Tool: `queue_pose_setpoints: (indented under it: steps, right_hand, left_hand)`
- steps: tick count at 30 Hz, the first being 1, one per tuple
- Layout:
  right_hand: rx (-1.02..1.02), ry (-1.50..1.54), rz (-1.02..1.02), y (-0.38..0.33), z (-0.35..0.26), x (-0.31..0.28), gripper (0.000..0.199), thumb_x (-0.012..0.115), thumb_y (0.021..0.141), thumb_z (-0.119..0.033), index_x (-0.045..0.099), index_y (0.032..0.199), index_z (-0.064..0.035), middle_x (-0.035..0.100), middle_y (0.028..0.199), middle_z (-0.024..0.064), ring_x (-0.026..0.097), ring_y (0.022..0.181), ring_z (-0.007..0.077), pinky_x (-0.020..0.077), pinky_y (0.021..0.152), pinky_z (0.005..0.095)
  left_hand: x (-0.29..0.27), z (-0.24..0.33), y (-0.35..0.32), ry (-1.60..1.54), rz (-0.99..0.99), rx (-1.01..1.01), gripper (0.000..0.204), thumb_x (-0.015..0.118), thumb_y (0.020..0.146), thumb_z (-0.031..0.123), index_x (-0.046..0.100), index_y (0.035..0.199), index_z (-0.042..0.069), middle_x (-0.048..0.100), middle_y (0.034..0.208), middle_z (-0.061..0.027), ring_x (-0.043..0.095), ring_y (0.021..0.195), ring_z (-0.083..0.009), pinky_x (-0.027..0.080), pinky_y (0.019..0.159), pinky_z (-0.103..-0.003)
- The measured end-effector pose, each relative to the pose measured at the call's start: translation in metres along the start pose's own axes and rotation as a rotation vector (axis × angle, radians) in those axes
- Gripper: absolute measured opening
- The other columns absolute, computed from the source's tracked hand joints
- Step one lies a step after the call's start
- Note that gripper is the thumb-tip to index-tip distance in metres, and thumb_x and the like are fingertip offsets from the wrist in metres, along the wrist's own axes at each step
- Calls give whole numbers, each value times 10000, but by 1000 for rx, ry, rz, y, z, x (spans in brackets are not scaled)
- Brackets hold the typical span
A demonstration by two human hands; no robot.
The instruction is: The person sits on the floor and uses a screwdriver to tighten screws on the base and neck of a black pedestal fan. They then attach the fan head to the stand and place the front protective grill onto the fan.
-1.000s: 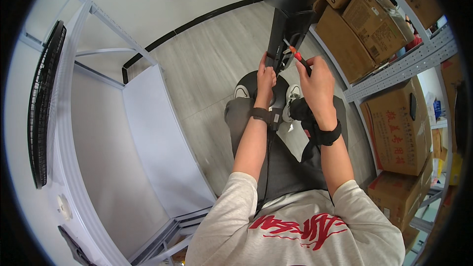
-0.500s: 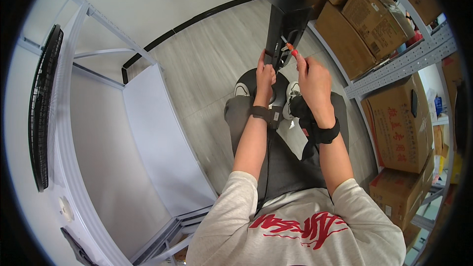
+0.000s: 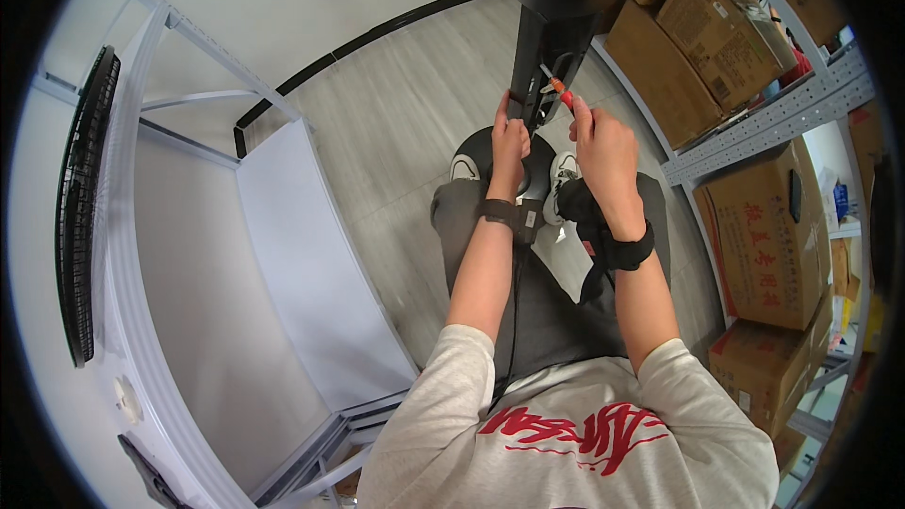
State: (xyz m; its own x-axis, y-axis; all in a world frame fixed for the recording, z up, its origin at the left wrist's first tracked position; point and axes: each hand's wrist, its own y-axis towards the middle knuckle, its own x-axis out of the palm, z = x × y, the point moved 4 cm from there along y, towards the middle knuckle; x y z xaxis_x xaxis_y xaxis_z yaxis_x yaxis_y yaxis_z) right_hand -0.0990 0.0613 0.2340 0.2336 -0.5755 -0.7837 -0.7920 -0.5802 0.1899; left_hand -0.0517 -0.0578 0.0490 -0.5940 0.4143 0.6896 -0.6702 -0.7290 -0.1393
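Note:
A tall black column [image 3: 539, 42] rises from a round black base [image 3: 479, 139] between my feet. Its upper end is blurred. My left hand [image 3: 512, 144] is closed around the lower left side of the column. In my right hand [image 3: 608, 155] is a screwdriver [image 3: 563, 90] with a red and orange handle, its metal shaft pointing up and left to a recessed part of the column's face. Whether the tip touches anything there I cannot tell. Both wrists wear black straps, and the right one has a loose end hanging down.
At left stands a white shelf unit [image 3: 283, 217], with a black keyboard [image 3: 85, 207] along its outer side. To the right, a grey metal rack [image 3: 782, 108] holds several cardboard boxes [image 3: 759, 226]. A dark cable [image 3: 515, 320] runs over my lap.
Everything in view has shifted by a few pixels. The screwdriver and my right hand sit very slightly higher; both hands keep their holds.

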Motion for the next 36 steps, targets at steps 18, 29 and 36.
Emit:
queue_pose_setpoints:
  steps: [18,29,36]
  right_hand:
    - [-7,8,-35,0,-4,-4,371,647,945,-299,646,846,58,665,767,255,648,724,433,502,649,475]
    - [-210,11,188,-9,-8,-8,309,655,935,-287,672,893,19,667,766,183,667,751,374,511,650,426]
    - [156,351,-188,-1,-2,-3,314,631,956,-292,684,949,17,672,710,168,669,643,334,497,580,392]
  left_hand:
    - [-2,0,0,-7,7,-13,674,410,914,47,288,1561,190,331,610,86,274,457,-12,217,406,-188]
    - [-1,1,-1,15,-14,-15,653,389,939,55,258,1567,177,341,599,70,306,460,-30,248,416,-198]
    - [-2,1,-1,-8,-5,17,662,415,919,61,286,1561,161,327,616,91,273,463,-8,219,412,-183]
